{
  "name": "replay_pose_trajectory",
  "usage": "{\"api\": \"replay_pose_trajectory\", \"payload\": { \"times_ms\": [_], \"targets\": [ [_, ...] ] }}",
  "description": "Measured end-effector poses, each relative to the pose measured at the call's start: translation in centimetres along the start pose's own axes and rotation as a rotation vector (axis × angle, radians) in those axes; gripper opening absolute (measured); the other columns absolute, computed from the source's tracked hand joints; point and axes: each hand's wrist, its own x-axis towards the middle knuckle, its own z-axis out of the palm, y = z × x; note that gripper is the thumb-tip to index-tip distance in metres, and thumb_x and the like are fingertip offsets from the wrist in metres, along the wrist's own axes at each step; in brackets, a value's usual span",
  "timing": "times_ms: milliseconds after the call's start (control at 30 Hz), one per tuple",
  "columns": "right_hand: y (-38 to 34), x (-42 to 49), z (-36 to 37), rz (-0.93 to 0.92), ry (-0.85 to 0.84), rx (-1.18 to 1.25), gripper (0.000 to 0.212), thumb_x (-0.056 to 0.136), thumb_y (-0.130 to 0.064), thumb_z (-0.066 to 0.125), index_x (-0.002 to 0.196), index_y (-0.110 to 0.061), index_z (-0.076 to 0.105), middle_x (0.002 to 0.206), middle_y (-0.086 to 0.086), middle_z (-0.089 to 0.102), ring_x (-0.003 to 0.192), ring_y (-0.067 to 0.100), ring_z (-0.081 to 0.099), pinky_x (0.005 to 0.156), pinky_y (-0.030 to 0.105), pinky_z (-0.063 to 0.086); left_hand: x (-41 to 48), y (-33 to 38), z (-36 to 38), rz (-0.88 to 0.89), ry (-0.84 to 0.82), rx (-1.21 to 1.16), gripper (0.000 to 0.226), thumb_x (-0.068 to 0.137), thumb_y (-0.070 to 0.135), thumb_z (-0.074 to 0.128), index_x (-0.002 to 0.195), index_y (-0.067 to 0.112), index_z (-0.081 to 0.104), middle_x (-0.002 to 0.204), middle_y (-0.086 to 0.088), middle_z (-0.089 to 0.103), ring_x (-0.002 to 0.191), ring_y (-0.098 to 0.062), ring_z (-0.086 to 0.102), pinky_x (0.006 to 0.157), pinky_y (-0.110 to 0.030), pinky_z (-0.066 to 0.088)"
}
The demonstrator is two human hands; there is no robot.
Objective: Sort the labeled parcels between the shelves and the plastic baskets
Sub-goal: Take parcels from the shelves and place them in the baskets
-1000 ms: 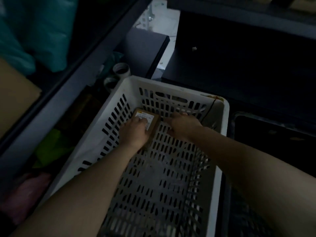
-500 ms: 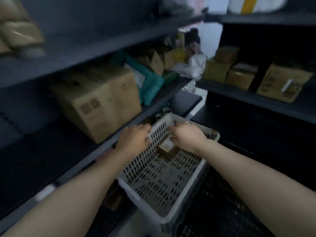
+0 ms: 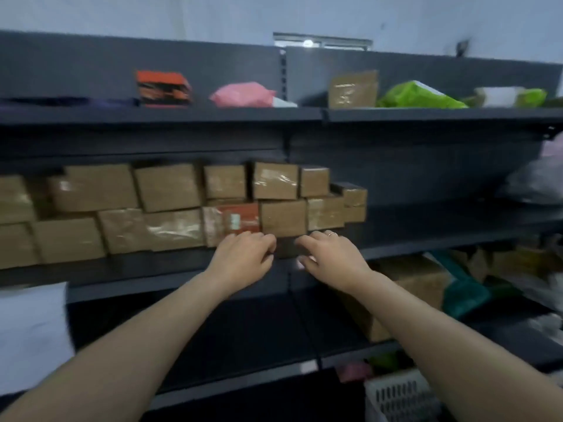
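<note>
Cardboard parcels (image 3: 275, 181) taped, labels blurred; both hands (image 3: 243, 260) at shelf (image 3: 152, 263).

bare forearms, no sleeves; thin ring (image 3: 332, 234) on right grip (image 3: 330, 257).

Left hand (image 3: 243, 257), right hand (image 3: 330, 258) hold small dark parcel (image 3: 286, 247) at shelf (image 3: 426, 243) edge.

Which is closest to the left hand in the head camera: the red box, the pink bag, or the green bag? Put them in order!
From the left hand:
1. Red box, just above the fingers, middle shelf.
2. Pink bag, top shelf, straight above.
3. Green bag, top shelf, far right.
</note>
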Motion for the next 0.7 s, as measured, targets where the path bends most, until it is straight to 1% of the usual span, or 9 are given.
{"api": "replay_pose_trajectory", "payload": {
  "times_ms": [133, 233, 300, 367, 400, 467, 600, 700],
  "targets": [
    [-9.3, 6.6, -0.6, -0.101, 0.034, 0.025, 0.038, 0.098, -0.038, 0.044, 0.132, -0.023, 0.049, 0.126, 0.002, 0.055, 0.118, 0.027, 0.050, 0.089, 0.039, 0.045, -4.7, -9.8, -4.6, -0.091, 0.020, 0.089, 0.014, 0.091, 0.031, 0.044, 0.095, 0.023, 0.055, 0.093, 0.004, 0.063, 0.089, -0.020, 0.061, 0.072, -0.035, 0.047],
    [-15.6, 10.8, -0.4, -0.149, 0.031, 0.086, 0.036, 0.098, -0.036, 0.044, 0.129, -0.020, 0.051, 0.123, 0.004, 0.056, 0.114, 0.029, 0.053, 0.087, 0.041, 0.048, -8.7, -17.1, -7.1, -0.164, 0.004, 0.142, 0.018, 0.092, 0.030, 0.044, 0.103, 0.024, 0.056, 0.098, 0.005, 0.063, 0.093, -0.019, 0.060, 0.072, -0.033, 0.046],
    [-19.3, 13.2, 0.0, -0.179, 0.027, 0.130, 0.036, 0.098, -0.035, 0.045, 0.130, -0.019, 0.050, 0.120, 0.004, 0.057, 0.109, 0.027, 0.056, 0.083, 0.039, 0.050, -11.4, -21.8, -8.4, -0.244, 0.010, 0.160, 0.017, 0.093, 0.030, 0.045, 0.105, 0.025, 0.056, 0.096, 0.006, 0.063, 0.092, -0.017, 0.060, 0.068, -0.031, 0.043],
    [-22.8, 15.5, 0.5, -0.211, 0.004, 0.173, 0.037, 0.099, -0.033, 0.045, 0.132, -0.019, 0.049, 0.122, 0.004, 0.056, 0.109, 0.027, 0.057, 0.083, 0.040, 0.051, -13.8, -25.9, -9.3, -0.331, 0.010, 0.199, 0.018, 0.092, 0.031, 0.046, 0.106, 0.026, 0.056, 0.098, 0.006, 0.064, 0.090, -0.016, 0.061, 0.069, -0.031, 0.046],
    [-24.5, 16.5, 0.8, -0.233, -0.009, 0.196, 0.038, 0.099, -0.033, 0.045, 0.134, -0.020, 0.048, 0.126, 0.004, 0.055, 0.110, 0.027, 0.057, 0.084, 0.040, 0.051, -14.8, -27.6, -9.6, -0.378, 0.001, 0.213, 0.020, 0.092, 0.032, 0.046, 0.109, 0.027, 0.056, 0.101, 0.005, 0.064, 0.091, -0.016, 0.060, 0.072, -0.031, 0.047],
    [-27.7, 18.8, 1.5, -0.287, -0.010, 0.227, 0.040, 0.099, -0.034, 0.045, 0.138, -0.023, 0.047, 0.132, 0.003, 0.052, 0.111, 0.026, 0.057, 0.087, 0.040, 0.050, -16.7, -30.9, -10.0, -0.460, -0.011, 0.244, 0.025, 0.093, 0.033, 0.046, 0.116, 0.028, 0.054, 0.109, 0.004, 0.063, 0.099, -0.017, 0.059, 0.077, -0.031, 0.044],
    [-33.6, 23.5, 3.2, -0.401, 0.012, 0.265, 0.043, 0.101, -0.036, 0.042, 0.143, -0.028, 0.041, 0.135, -0.001, 0.049, 0.117, 0.023, 0.051, 0.089, 0.034, 0.045, -19.8, -36.2, -10.3, -0.553, 0.024, 0.263, 0.038, 0.092, 0.033, 0.051, 0.129, 0.029, 0.048, 0.126, 0.002, 0.056, 0.116, -0.018, 0.051, 0.090, -0.035, 0.043],
    [-38.0, 26.9, 4.8, -0.503, 0.041, 0.310, 0.042, 0.099, -0.034, 0.045, 0.140, -0.025, 0.045, 0.132, 0.001, 0.050, 0.116, 0.022, 0.052, 0.091, 0.038, 0.047, -21.8, -39.6, -10.6, -0.597, 0.046, 0.258, 0.042, 0.091, 0.033, 0.052, 0.132, 0.028, 0.046, 0.131, 0.003, 0.053, 0.120, -0.019, 0.048, 0.090, -0.036, 0.042]
  ]
}}
